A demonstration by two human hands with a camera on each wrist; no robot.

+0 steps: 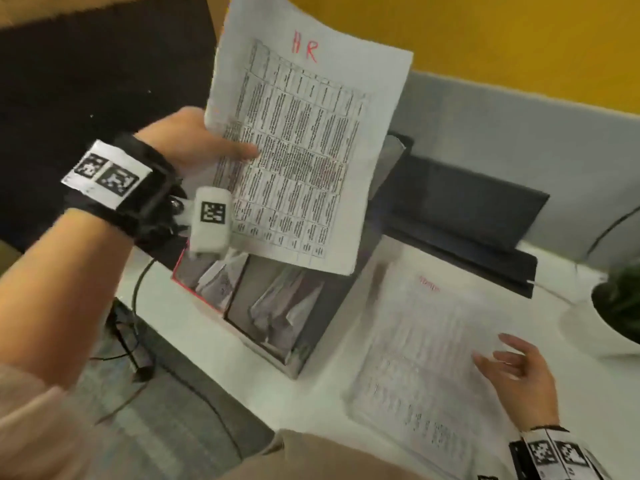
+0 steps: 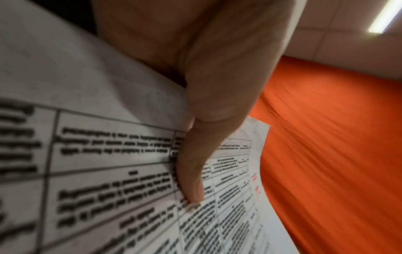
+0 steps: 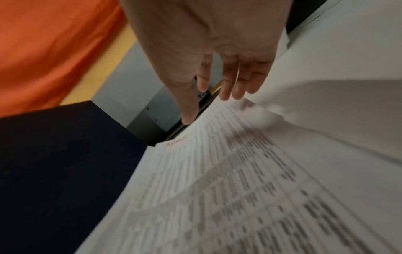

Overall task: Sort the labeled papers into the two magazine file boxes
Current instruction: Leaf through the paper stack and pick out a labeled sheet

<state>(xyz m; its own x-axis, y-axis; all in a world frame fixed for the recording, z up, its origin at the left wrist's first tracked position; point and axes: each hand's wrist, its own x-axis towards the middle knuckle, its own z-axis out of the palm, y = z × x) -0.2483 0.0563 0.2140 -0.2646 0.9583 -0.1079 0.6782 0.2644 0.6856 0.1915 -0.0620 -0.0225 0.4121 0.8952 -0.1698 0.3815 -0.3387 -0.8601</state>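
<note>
White desk (image 1: pixel 207 327) below; HR paper (image 1: pixel 304 150) pinched in left hand (image 1: pixel 194 140) fingers (image 2: pixel 191 171).

wall: yellow wall (image 1: pixel 485 39) behind the desk, seen orange in the wrist views
partition: grey partition (image 1: pixel 519 133) standing along the desk's far edge
desk: white desk (image 1: pixel 180 317)
dark tray: dark flat tray-like item (image 1: pixel 460 213) at the desk's far edge, against the partition
plant pot: white pot (image 1: pixel 588 330) with green leaves at the desk's right edge
cables: black cables (image 1: pixel 138 289) hanging off the desk's left edge
ceiling light: lit strip (image 2: pixel 383 17)
</note>
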